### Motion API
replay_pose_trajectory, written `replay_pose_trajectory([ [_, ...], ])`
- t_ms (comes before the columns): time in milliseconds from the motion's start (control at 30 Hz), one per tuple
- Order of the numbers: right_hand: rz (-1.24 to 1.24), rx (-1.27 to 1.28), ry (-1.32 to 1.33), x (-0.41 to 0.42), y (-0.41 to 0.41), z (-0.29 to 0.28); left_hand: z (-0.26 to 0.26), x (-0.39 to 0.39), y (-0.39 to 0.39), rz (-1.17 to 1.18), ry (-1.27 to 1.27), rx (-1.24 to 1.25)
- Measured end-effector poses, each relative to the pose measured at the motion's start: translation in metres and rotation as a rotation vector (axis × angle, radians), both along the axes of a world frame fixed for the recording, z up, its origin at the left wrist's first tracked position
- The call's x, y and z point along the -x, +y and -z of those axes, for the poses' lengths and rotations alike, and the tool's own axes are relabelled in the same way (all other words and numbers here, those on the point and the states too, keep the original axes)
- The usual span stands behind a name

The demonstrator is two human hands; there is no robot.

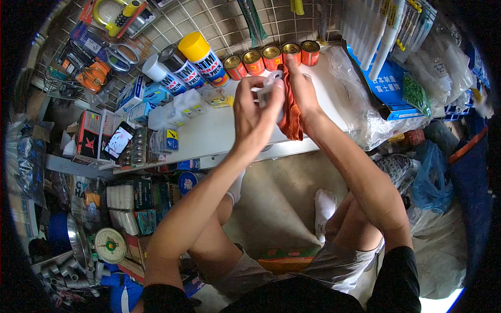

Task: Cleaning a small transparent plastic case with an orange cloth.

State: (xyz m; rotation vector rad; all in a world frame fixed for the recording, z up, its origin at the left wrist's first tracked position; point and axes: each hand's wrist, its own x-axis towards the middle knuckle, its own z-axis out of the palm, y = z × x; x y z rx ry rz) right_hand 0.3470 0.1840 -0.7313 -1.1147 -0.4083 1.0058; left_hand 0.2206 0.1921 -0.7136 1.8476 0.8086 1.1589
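Note:
My left hand point(252, 111) grips a small translucent plastic container point(267, 93), with its fingers partly hiding it. An orange-red cloth point(291, 111) hangs from my right hand point(303, 88), pressed close against the container's right side. Both hands are raised over a white shelf top point(211, 133). Just beyond them stands a row of several small red cans point(252, 63) with gold-coloured lids. To the left of my left hand, other translucent plastic containers point(190, 101) and a small clear pack with a yellow label point(219, 98) rest on the shelf.
Spray cans point(203, 58) stand at the back left. A smartphone point(119, 140) leans among boxes at the left edge. Clear plastic sheeting point(358, 109) and a blue carton point(385, 90) lie to the right. Below left are a dial scale point(110, 245) and pipe fittings point(66, 274).

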Motion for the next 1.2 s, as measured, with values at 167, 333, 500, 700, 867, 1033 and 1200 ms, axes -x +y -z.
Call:
replay_pose_trajectory([
  [167,-0.058,0.074,-0.079,0.002,-0.011,-0.015,0.002,0.005,0.015,0.021,-0.058,0.271],
  [333,-0.056,0.020,0.040,0.010,-0.008,-0.010,0.006,-0.005,0.004,-0.053,-0.155,0.538],
  [500,-0.507,-0.077,0.486,0.009,-0.025,-0.015,0.006,-0.003,-0.002,-0.045,-0.263,0.365],
  [700,-0.453,-0.117,0.605,0.034,-0.043,-0.016,0.032,0.002,0.004,-0.152,-0.266,0.233],
  [867,-0.535,-0.165,0.721,0.030,-0.049,0.006,0.037,0.002,-0.007,-0.298,0.161,-0.056],
  [1033,-0.367,-0.083,0.615,0.031,-0.047,0.022,0.041,0.001,-0.014,-0.207,0.168,-0.073],
  [1200,-0.124,0.057,0.359,0.003,-0.031,0.026,0.035,-0.001,-0.013,0.204,-0.047,0.559],
])
